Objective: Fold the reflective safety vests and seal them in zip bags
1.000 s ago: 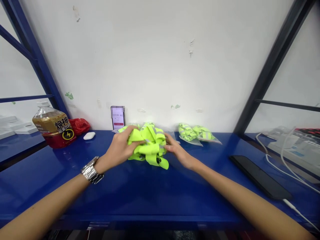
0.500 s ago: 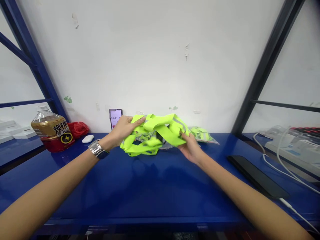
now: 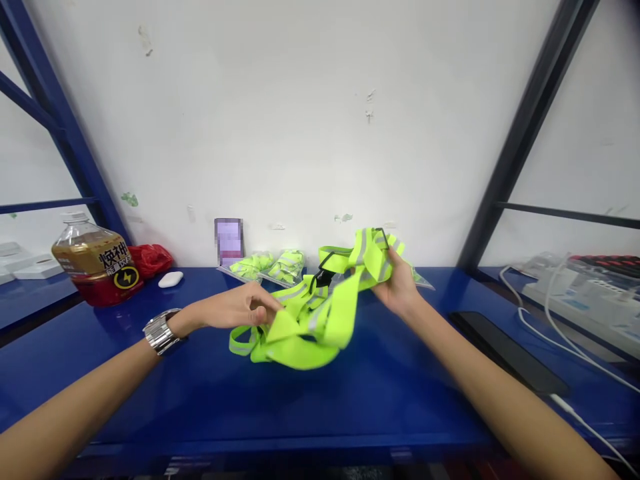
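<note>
A neon-yellow reflective vest (image 3: 345, 313) made of straps with grey stripes and black buckles is spread between my two hands above the blue shelf. My right hand (image 3: 399, 283) grips a bunched part of it, raised on the right. Lower down on the left, my left hand (image 3: 240, 307) has its thumb and fingers curled at the straps, with the fingertips partly hidden by the fabric. Loops of strap hang and sag between the hands, somewhat blurred. Behind them, bagged neon-yellow vests (image 3: 286, 267) lie by the wall.
On the left of the blue shelf (image 3: 200, 407) are a drink bottle (image 3: 95, 260), a red plastic bag (image 3: 151, 260) and a white earbud case (image 3: 171, 279). A phone (image 3: 229, 240) leans on the wall. To the right lie a dark phone (image 3: 510, 353) on a cable and power strips (image 3: 585, 300).
My left hand has moved down and left, and my right hand slightly right. The bunched vest has been drawn out between them, uncovering the bagged vests behind.
</note>
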`<state>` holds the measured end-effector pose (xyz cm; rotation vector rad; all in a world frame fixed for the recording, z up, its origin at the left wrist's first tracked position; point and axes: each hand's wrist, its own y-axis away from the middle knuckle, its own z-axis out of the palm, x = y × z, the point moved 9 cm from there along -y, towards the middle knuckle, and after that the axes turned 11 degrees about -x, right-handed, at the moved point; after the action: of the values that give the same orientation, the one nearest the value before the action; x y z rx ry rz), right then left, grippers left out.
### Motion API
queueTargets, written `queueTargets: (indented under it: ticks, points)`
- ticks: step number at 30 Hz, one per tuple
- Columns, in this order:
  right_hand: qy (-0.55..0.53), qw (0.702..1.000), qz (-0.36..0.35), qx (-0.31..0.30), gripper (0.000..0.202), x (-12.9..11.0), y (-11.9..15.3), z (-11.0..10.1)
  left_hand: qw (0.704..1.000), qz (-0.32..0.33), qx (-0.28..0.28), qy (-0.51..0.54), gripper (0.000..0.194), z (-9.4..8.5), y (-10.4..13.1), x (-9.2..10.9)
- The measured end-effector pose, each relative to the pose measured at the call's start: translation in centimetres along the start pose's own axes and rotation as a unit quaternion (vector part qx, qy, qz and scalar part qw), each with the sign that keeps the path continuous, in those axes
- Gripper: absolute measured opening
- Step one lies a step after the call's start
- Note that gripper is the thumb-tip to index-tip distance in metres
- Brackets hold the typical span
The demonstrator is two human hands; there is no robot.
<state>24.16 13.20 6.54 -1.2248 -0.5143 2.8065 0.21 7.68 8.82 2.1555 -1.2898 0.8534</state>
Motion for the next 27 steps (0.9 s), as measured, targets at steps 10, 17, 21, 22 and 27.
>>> queueTargets:
  ticks: [10,17,21,22,27]
  points:
    - [0.041,0.984,0.101,-0.143,0.029,1.3,1.2,3.5,0.908,-0.058,0.173,-0.376,0.047,-0.4,-6.3,0.2]
    - [0.129,0.963,0.138,-0.191,0.045,-0.9,2.3,4.1,0.897,-0.048,0.211,-0.386,0.025,-2.8,-8.5,0.4]
    - [0.235,0.962,0.122,-0.063,0.056,-3.1,1.5,1.3,0.833,-0.033,0.385,-0.396,0.021,-8.7,-4.6,3.2]
    - [0.284,0.953,0.110,0.001,0.055,-3.9,1.4,0.1,0.810,-0.034,0.417,-0.411,0.022,-9.9,-3.7,4.1]
    - [0.583,0.775,-0.127,0.209,0.047,-9.9,2.4,0.4,0.735,0.055,0.421,-0.528,0.024,-11.5,-2.4,8.7]
